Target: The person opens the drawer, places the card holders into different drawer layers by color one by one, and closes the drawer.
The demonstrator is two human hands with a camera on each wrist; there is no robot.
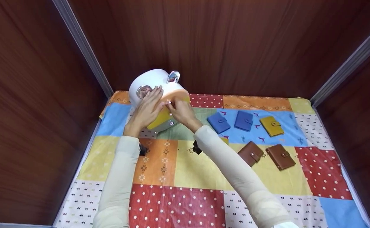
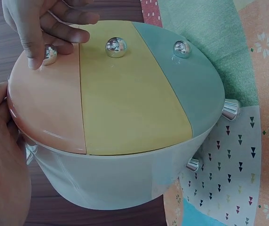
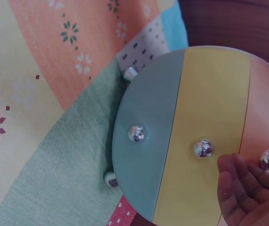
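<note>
A rounded white drawer box [image 1: 150, 79] with silver fittings stands tilted at the back left of the cloth. Its front has an orange panel [image 2: 50, 108], a yellow panel [image 2: 130, 103] and a green panel [image 2: 195, 89], each with a round silver knob. My right hand [image 1: 183, 112] is at the orange panel, pinching its knob [image 3: 268, 160] between thumb and fingers. With fingers extended, my left hand [image 1: 146, 110] rests against the box's white body, beside the orange edge. The left wrist view shows part of that left hand [image 2: 5, 141] along the rim.
To the right lie two blue card holders [image 1: 218, 123], a mustard card holder [image 1: 272, 126] and two brown ones [image 1: 280, 156]. Another yellow item [image 1: 224, 140] is partly hidden by my right sleeve. A patchwork cloth [image 1: 200, 171] covers the table, with dark wooden walls [image 1: 204, 47] around it.
</note>
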